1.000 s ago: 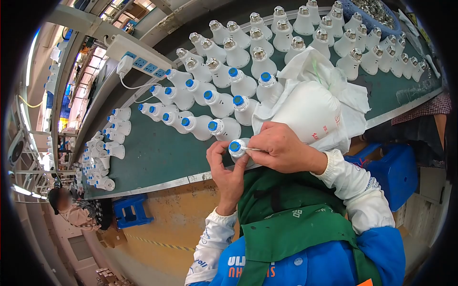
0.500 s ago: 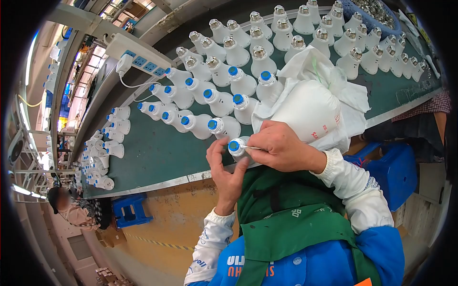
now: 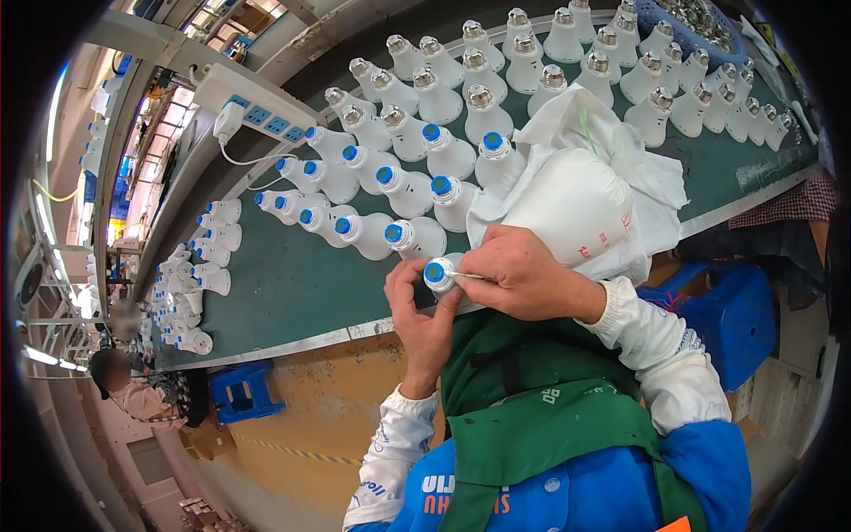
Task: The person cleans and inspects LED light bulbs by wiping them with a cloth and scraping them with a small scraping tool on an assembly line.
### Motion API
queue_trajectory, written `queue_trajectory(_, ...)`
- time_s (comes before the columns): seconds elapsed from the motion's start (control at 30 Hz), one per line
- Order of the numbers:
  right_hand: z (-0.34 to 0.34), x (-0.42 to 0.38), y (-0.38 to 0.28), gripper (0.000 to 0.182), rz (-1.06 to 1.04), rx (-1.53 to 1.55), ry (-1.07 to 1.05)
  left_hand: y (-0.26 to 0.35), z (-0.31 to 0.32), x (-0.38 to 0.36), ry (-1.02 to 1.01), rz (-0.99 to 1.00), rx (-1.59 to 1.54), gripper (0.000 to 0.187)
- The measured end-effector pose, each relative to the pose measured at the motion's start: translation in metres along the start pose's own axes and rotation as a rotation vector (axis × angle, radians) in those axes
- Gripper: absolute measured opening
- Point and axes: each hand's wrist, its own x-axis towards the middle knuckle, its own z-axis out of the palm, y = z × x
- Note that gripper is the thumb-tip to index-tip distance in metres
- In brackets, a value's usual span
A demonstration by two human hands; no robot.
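My left hand point(image 3: 420, 316) holds a white light bulb point(image 3: 437, 274) at the table's front edge, fingers and thumb round its sides. The bulb's blue-ringed end with a green centre faces up toward me. A thin white stick point(image 3: 469, 276) is pinched in my right hand point(image 3: 525, 277), its tip at the rim of the blue ring. The fingers partly hide the bulb's body. Just beyond my right hand lies a full white plastic bag point(image 3: 567, 208). Several bulbs with blue-ringed ends point(image 3: 417, 238) lie in rows past my left hand.
Farther back stand several bulbs with silver caps point(image 3: 439, 99). A blue basket point(image 3: 651, 22) of small metal parts is at the far right. A power strip point(image 3: 253, 105) runs along the back edge. Blue stools point(image 3: 244, 390) stand on the floor; people sit at left and right.
My hands and the bulb stay nearly in place; the stick's tip shifts slightly at the ring. At far left, another person's head has come into view behind the seated person.
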Motion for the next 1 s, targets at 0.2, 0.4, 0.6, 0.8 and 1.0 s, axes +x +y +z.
queue_trajectory(0.2,-0.001,0.001,-0.003,0.017,0.035,-0.012,-0.005,-0.001,-0.001,-0.001,0.004,-0.004,-0.028,0.040)
queue_trajectory(0.4,-0.005,-0.001,-0.002,0.017,-0.015,0.003,-0.053,-0.003,0.001,-0.002,0.002,-0.035,-0.076,0.040)
queue_trajectory(0.6,-0.013,0.003,-0.008,0.012,-0.048,0.091,-0.059,-0.006,-0.012,-0.004,0.123,-0.010,-0.264,0.046)
queue_trajectory(0.8,-0.014,0.003,-0.011,0.006,0.026,0.121,-0.062,-0.018,-0.086,0.027,0.472,-0.020,-0.046,0.043)
queue_trajectory(1.0,-0.016,0.006,-0.013,0.006,0.039,0.116,-0.117,-0.075,-0.136,0.085,0.621,-0.135,0.041,0.043)
